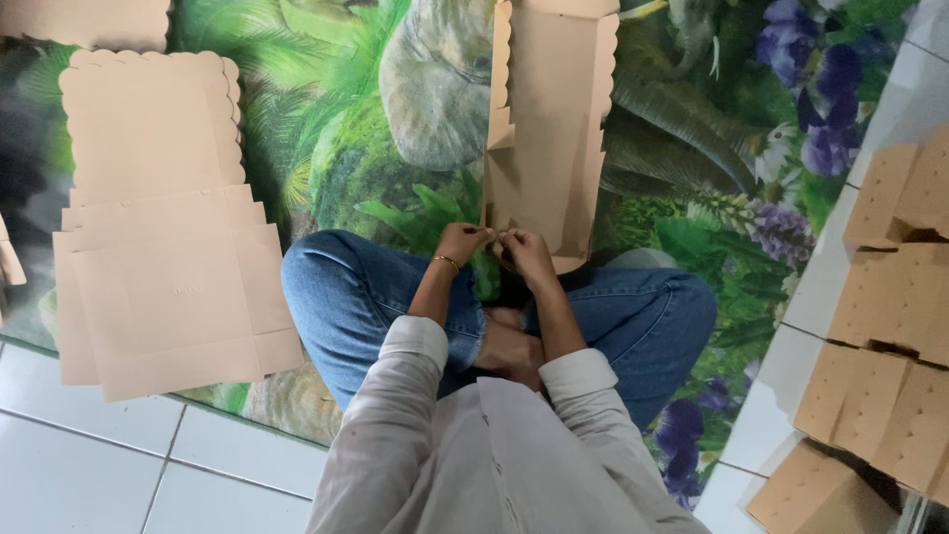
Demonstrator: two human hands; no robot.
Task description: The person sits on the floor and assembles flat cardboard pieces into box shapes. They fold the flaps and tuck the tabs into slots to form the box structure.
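Observation:
I sit cross-legged in blue jeans on a mat printed with jungle plants and an elephant (395, 129). A tan cardboard box blank with scalloped edges (549, 119) stands partly folded in front of my knees. My left hand (461, 242) and my right hand (525, 252) meet at its near bottom edge, both pinching the cardboard there. A thin bracelet circles my left wrist.
A pile of flat tan box blanks with scalloped edges (158, 227) lies on the mat at the left. Several folded tan boxes (890, 297) are stacked at the right on white floor tiles (119, 465). Another flat blank (89, 20) pokes in at the top left.

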